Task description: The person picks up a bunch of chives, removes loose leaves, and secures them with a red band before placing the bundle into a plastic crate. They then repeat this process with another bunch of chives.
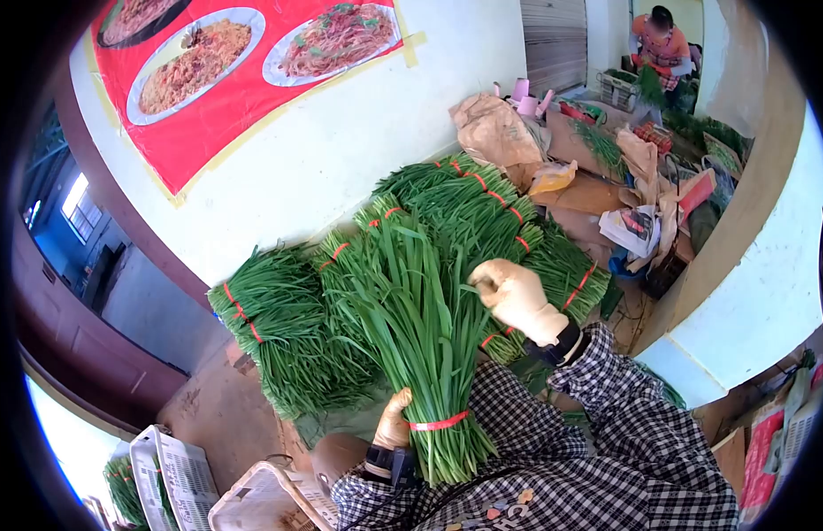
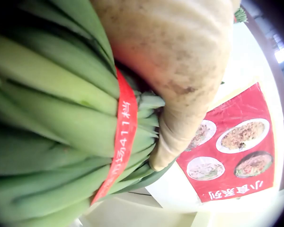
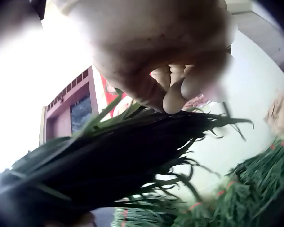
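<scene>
In the head view, my gloved left hand (image 1: 393, 423) grips a big bunch of garlic chives (image 1: 420, 310) low down, beside its red band (image 1: 438, 422). The leaves fan upward and away from me, with the cut stems toward my lap. Close up in the left wrist view, the glove's thumb (image 2: 168, 142) wraps the stems right at the printed band (image 2: 124, 127). My gloved right hand (image 1: 520, 303) is raised at the right side of the leaves, fingers curled. Its fingertips (image 3: 173, 101) meet the thumb just over the leaf tips; I cannot tell whether a leaf is between them.
Several banded chive bunches (image 1: 292, 332) lie piled against the white wall (image 1: 252, 199) beyond my hands. White plastic crates (image 1: 186, 469) stand at lower left. Paper wrapping (image 1: 500, 133) and clutter fill the back right, where another person (image 1: 661, 49) handles greens.
</scene>
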### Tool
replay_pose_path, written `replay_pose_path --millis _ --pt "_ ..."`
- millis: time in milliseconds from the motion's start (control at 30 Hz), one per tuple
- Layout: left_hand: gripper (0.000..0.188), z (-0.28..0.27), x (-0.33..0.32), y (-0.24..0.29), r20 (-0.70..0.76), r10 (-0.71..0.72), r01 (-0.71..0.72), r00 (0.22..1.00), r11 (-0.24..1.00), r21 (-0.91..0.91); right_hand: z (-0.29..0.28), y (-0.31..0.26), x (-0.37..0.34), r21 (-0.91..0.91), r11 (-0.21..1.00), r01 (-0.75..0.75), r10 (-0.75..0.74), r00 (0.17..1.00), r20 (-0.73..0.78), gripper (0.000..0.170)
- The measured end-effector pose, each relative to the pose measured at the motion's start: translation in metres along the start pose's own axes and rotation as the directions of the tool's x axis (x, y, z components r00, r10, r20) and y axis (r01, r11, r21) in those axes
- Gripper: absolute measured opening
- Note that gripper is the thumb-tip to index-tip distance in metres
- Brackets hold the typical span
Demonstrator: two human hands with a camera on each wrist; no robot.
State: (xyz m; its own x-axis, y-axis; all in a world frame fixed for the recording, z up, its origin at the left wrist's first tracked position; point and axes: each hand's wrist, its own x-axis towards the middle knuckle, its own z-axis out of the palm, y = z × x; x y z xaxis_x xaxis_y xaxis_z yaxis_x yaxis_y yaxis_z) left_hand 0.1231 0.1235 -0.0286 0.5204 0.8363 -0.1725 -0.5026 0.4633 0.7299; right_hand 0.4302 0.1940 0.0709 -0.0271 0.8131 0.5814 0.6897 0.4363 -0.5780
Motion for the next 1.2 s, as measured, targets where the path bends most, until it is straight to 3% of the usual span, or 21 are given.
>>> replay_pose_path --millis 33,100,167,200,300,333,433,533,633,700,733,767,833,900,933,967,1067,1100,1133,1167,1200 --pt "0.075 0.0 0.0 0.0 -0.002 0.003 -0.003 1.0 1.0 0.018 -0.004 0.007 0.002 -0.196 0.976 0.094 -0.124 0.982 -0.144 0.021" --pt "0.075 -0.002 0.001 0.002 -0.004 0.011 -0.011 1.0 0.999 0.036 -0.019 0.015 0.006 -0.046 0.998 -0.035 0.017 0.939 -0.343 0.016" --pt "0.074 -0.003 0.004 0.002 0.012 0.003 -0.003 1.0 0.999 0.054 -0.041 0.012 0.004 0.252 0.961 -0.112 0.17 0.96 -0.222 0.014" --pt "0.074 -0.004 0.005 0.001 0.012 0.001 -0.001 1.0 0.999 0.053 -0.048 -0.005 0.003 0.289 0.947 -0.14 0.184 0.974 -0.131 0.015" --pt "0.074 -0.002 0.012 0.004 0.024 -0.022 0.02 0.999 0.997 0.071 -0.036 -0.03 -0.005 0.112 0.994 -0.002 0.003 1.0 -0.005 0.028" --pt "0.073 0.004 0.012 0.006 0.029 -0.042 0.04 0.999 0.997 0.067 -0.025 -0.028 -0.004 -0.092 0.989 0.112 -0.113 0.994 -0.006 0.033" --pt "0.073 0.017 0.009 0.011 -0.01 -0.039 0.04 0.999 0.996 0.082 -0.008 -0.014 -0.003 -0.353 0.897 0.265 -0.253 0.964 0.081 0.009" --pt "0.074 0.028 0.003 0.027 -0.033 -0.04 0.045 0.999 0.983 0.178 -0.004 -0.001 -0.008 -0.277 0.942 0.188 -0.219 0.972 -0.088 0.013" --pt "0.078 0.033 0.003 0.04 -0.042 0.012 0.001 0.999 0.954 0.301 -0.009 0.05 -0.017 -0.482 0.875 0.035 -0.112 0.985 -0.132 0.015" --pt "0.078 0.044 0.0 0.056 -0.027 -0.014 0.02 1.0 0.965 0.263 -0.033 0.062 -0.034 -0.317 0.926 -0.205 0.215 0.977 -0.005 0.019" --pt "0.077 0.054 -0.001 0.064 -0.064 0.001 0.02 0.998 0.943 0.332 -0.044 0.06 -0.04 -0.152 0.861 -0.485 0.508 0.821 0.259 0.034" --pt "0.076 0.063 -0.003 0.069 -0.097 0.011 0.029 0.995 0.916 0.399 -0.052 0.056 -0.052 0.048 0.777 -0.627 0.534 0.698 0.477 0.062" --pt "0.081 0.073 0.001 0.067 -0.113 0.012 0.038 0.994 0.902 0.43 -0.045 0.029 -0.078 0.457 0.538 -0.708 0.383 0.688 0.616 0.085" --pt "0.086 0.079 0.007 0.054 -0.001 0.148 -0.106 0.989 0.713 0.693 -0.03 0.011 -0.097 0.644 0.394 -0.656 0.301 0.754 0.584 0.094" --pt "0.095 0.079 0.012 0.044 0.054 0.172 -0.15 0.984 0.619 0.771 -0.016 0.012 -0.102 0.752 0.355 -0.555 0.306 0.829 0.468 0.08" --pt "0.112 0.079 0.012 0.037 0.135 0.184 -0.201 0.974 0.407 0.891 -0.009 0.015 -0.104 0.753 0.351 -0.557 0.32 0.827 0.462 0.08" --pt "0.125 0.097 0.009 0.026 0.161 0.05 -0.158 0.986 -0.051 0.986 -0.007 0.008 -0.104 0.84 0.358 -0.407 0.327 0.898 0.296 0.077" --pt "0.125 0.094 0.013 0.024 0.16 0.04 -0.158 0.986 -0.055 0.986 -0.012 0.013 -0.114 0.612 0.641 -0.463 0.319 0.886 0.336 0.064" --pt "0.126 0.091 0.021 0.023 0.186 0.065 -0.193 0.98 0.122 0.974 -0.017 0.018 -0.124 0.3 0.844 -0.445 0.322 0.867 0.381 0.052" --pt "0.128 0.089 0.028 0.02 0.203 0.098 -0.223 0.974 0.3 0.927 -0.019 0.022 -0.132 -0.052 0.934 -0.352 0.34 0.839 0.424 0.042" --pt "0.128 0.101 0.03 0.028 0.108 0.012 -0.103 0.994 0.434 0.895 -0.01 0.028 -0.142 0.38 0.91 -0.164 0.105 0.979 0.172 0.035"
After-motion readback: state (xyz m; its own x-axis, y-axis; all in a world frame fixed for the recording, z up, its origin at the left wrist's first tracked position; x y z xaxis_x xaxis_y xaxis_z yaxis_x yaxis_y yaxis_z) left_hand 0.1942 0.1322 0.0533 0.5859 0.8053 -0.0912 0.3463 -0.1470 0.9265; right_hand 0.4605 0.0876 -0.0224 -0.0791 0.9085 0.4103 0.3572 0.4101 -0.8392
